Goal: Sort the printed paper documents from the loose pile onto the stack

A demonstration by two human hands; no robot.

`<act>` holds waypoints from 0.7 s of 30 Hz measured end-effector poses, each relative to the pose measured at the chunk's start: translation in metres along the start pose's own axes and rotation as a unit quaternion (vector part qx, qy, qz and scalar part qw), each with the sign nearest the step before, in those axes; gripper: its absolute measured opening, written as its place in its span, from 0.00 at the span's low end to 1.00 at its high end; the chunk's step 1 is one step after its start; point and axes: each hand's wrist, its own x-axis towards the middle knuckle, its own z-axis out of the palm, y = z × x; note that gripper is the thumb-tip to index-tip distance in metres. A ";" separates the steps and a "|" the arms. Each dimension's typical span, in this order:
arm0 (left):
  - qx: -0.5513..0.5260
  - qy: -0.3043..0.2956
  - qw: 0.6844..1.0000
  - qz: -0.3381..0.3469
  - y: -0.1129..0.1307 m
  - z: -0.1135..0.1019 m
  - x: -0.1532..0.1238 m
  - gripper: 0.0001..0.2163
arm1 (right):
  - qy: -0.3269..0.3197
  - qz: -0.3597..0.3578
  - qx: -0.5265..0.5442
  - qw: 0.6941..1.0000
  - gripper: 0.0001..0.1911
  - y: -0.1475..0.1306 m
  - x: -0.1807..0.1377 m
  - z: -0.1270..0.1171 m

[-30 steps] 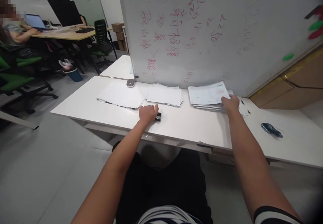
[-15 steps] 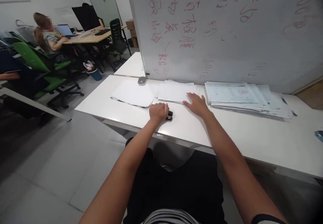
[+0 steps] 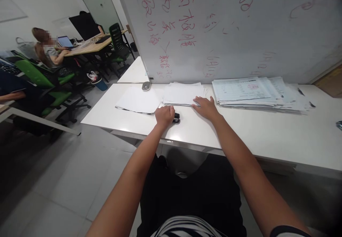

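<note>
A whiteboard (image 3: 240, 34) scrawled in red stands along the far edge of the white table (image 3: 267, 133). On the table, a wide stack of printed forms (image 3: 253, 93) lies off to my right, well clear of both hands. The middle pile of white sheets (image 3: 181, 94) sits straight ahead. My right hand (image 3: 205, 107) rests flat on that pile's near right corner, fingers spread and gripping nothing. My left hand (image 3: 165, 116) is clenched around a small black object (image 3: 176, 117), which pokes out on the thumb side, just short of the pile's near edge.
</note>
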 end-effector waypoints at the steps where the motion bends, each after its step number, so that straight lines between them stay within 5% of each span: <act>1: 0.001 0.000 1.000 0.000 0.000 0.000 0.000 0.23 | 0.004 0.000 -0.001 1.000 0.20 -0.001 0.000 0.000; 21: -0.007 0.006 1.000 -0.001 -0.001 -0.001 -0.002 0.22 | 0.069 -0.012 -0.004 0.998 0.19 -0.008 0.000 0.008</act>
